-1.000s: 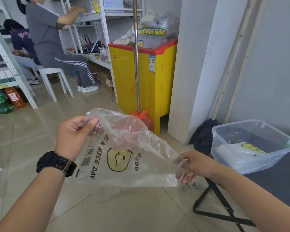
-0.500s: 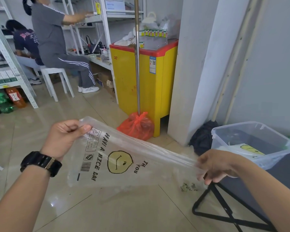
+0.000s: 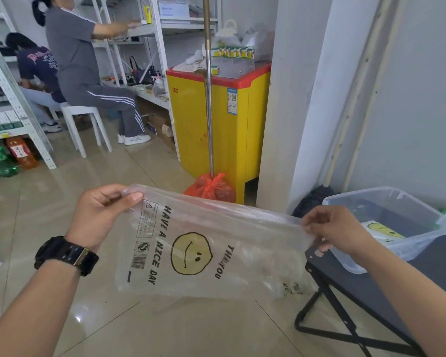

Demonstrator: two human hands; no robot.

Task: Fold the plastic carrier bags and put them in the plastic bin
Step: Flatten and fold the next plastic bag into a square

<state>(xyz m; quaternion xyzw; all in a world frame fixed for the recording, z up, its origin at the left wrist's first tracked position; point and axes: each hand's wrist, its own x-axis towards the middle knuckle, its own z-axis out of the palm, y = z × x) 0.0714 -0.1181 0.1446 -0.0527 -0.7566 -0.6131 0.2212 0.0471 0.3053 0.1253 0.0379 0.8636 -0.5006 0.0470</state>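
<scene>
A clear plastic carrier bag point(image 3: 206, 243) printed with a yellow smiley face and the black words "HAVE A NICE DAY" and "THANK YOU" is stretched flat in the air above the glossy beige tiled floor point(image 3: 144, 325), near the camera. The left hand point(image 3: 101, 215), with a black wristwatch point(image 3: 66, 255) on its wrist, pinches the bag's upper left corner; its fingers point(image 3: 131, 198) are closed on the plastic, thumb on top. The right hand point(image 3: 332, 228) grips the upper right corner, fingers curled shut around the bunched edge. The bag's top edge runs taut between the two hands, sloping down to the right, and the rest hangs below it.

To the right stands a clear rectangular plastic bin point(image 3: 386, 202) on a dark folding desk point(image 3: 386, 287) with black legs. Inside the bin lies another bag with a yellow smiley print point(image 3: 382, 229). The held bag is just left of the bin and outside it.

Farther off, a yellow chest freezer with a red rim point(image 3: 216, 119) stands by a white pillar, a metal pole point(image 3: 208, 99) with an orange bag point(image 3: 211, 188) at its foot in front of it. At far left, two people sit by white metal shelving point(image 3: 23, 117).
</scene>
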